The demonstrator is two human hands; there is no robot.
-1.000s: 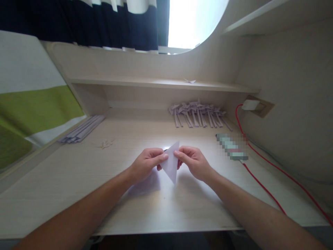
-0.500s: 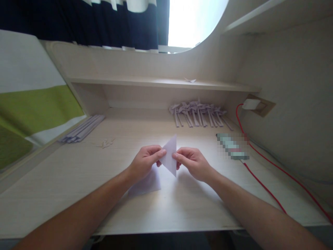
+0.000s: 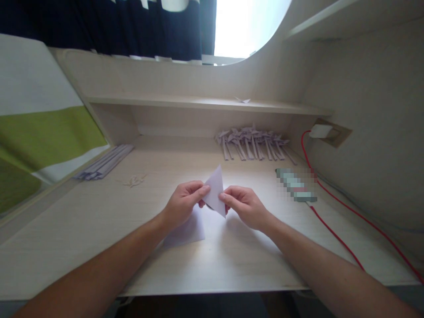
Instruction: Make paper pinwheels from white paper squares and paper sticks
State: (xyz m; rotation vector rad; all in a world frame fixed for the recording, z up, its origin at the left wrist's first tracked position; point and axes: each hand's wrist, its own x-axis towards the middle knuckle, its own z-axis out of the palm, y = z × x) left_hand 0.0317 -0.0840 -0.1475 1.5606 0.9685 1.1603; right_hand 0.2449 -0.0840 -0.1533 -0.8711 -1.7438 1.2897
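Observation:
A pale lilac sheet of paper [image 3: 215, 191], folded into a triangle, is held up between my two hands above the desk. My left hand [image 3: 186, 198] pinches its left corner between thumb and fingers. On the opposite side, my right hand [image 3: 244, 204] grips the long edge with thumb on top and fingers behind. Below my left hand and wrist, more square lilac paper [image 3: 190, 229] lies flat on the desk, partly hidden by the hand. I cannot tell how many sheets are there.
Several paper pinwheels [image 3: 251, 140] on paper sticks lie at the back right. Rolled paper strips [image 3: 106, 162] rest at the left, near small pale sticks [image 3: 134, 180]. A blurred phone [image 3: 295, 185] with a red cable [image 3: 338, 239] lies right. A folded paper piece [image 3: 243, 100] sits on the shelf [image 3: 185, 103].
The folded paper has tilted slightly in my hands, its top point leaning left and its lower edge lifting a little. Both hands keep their hold in nearly the same place.

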